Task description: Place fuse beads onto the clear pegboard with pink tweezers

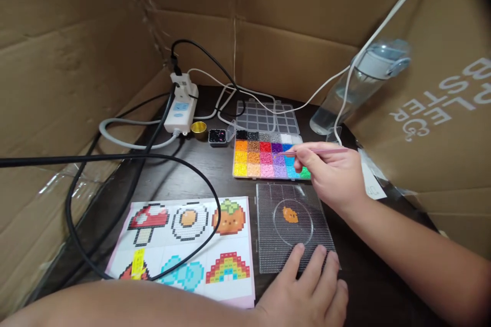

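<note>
My right hand (332, 171) pinches a pair of pink tweezers (320, 151), held nearly level. Their tips point left over the purple compartments of a bead box (236, 161) sorted by colour; a small orange speck shows by the tips, too small to name surely. Below the box lies a clear pegboard (266, 245) with a ring outline on it. Inside that ring sits a small patch of orange beads (290, 215). My left hand (307, 288) rests with fingers spread on the pegboard's near edge and holds nothing.
A pixel pattern sheet (192, 245) lies left, crossed by a black cable (184, 157). Behind stand a power strip (180, 112), a gold cup (199, 130) and a small box of dark beads (218, 137). A water bottle (356, 87) leans right. Cardboard walls (291, 46) surround the table.
</note>
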Demonstrator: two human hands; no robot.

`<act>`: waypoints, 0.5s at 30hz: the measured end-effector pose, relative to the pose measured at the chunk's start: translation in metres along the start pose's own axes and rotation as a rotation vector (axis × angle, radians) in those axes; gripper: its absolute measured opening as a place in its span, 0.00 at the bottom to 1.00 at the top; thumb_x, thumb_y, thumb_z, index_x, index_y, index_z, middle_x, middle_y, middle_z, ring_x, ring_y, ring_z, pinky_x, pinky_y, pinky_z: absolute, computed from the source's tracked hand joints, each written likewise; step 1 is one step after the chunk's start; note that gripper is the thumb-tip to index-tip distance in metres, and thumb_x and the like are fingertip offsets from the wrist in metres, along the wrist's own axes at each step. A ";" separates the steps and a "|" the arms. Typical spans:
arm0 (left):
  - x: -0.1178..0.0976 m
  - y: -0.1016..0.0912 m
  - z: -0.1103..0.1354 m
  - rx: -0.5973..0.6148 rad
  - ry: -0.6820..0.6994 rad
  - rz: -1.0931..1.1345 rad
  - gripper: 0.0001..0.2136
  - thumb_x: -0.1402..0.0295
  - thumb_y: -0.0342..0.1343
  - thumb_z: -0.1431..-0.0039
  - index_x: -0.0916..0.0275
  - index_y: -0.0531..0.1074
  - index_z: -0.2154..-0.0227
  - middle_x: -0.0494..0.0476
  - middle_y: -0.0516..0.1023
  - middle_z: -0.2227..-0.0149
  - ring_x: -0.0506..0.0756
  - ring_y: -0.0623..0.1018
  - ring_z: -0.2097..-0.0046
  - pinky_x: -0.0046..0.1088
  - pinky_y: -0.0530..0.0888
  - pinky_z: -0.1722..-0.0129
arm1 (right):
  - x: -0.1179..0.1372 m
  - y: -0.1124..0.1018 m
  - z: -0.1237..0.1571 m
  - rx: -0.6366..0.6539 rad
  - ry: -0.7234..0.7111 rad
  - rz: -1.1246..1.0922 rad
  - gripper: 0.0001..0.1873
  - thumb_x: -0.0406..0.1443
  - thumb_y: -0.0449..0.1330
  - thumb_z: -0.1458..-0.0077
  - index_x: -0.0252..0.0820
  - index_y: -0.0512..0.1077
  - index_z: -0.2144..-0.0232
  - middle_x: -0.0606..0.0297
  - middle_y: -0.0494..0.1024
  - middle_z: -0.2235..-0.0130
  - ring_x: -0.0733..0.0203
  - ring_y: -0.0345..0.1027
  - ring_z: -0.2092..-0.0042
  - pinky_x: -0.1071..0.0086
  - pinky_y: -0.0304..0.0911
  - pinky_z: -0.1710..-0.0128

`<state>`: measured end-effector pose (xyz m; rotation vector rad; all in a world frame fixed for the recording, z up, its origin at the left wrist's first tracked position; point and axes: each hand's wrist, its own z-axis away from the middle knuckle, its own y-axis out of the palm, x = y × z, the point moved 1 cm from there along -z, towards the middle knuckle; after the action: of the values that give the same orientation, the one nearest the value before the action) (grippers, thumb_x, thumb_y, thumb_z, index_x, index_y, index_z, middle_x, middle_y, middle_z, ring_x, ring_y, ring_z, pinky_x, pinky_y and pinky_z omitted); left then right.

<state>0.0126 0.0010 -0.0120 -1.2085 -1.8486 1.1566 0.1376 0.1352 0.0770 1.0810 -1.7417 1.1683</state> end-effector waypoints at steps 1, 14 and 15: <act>-0.001 0.001 0.001 -0.004 0.002 0.000 0.18 0.64 0.43 0.29 0.59 0.70 0.43 0.63 0.70 0.39 0.64 0.69 0.40 0.46 0.63 0.45 | 0.000 0.006 -0.004 -0.012 -0.009 -0.003 0.10 0.41 0.65 0.44 0.43 0.82 0.72 0.64 0.79 0.76 0.62 0.72 0.73 0.68 0.70 0.71; -0.004 0.003 0.001 -0.037 -0.039 0.020 0.18 0.65 0.41 0.29 0.57 0.73 0.45 0.61 0.72 0.40 0.63 0.69 0.39 0.47 0.62 0.44 | -0.026 0.030 -0.024 0.086 0.094 0.026 0.13 0.43 0.67 0.48 0.37 0.81 0.70 0.61 0.80 0.74 0.63 0.72 0.74 0.69 0.69 0.73; -0.004 0.003 0.001 -0.023 -0.038 0.024 0.18 0.65 0.41 0.28 0.57 0.72 0.45 0.61 0.71 0.40 0.63 0.69 0.39 0.47 0.62 0.44 | -0.024 0.027 -0.022 0.089 0.098 0.020 0.13 0.43 0.67 0.48 0.37 0.81 0.70 0.62 0.80 0.75 0.64 0.71 0.74 0.70 0.69 0.74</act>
<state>0.0141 -0.0027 -0.0153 -1.2323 -1.8855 1.1822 0.1242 0.1675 0.0532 1.0432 -1.6420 1.3004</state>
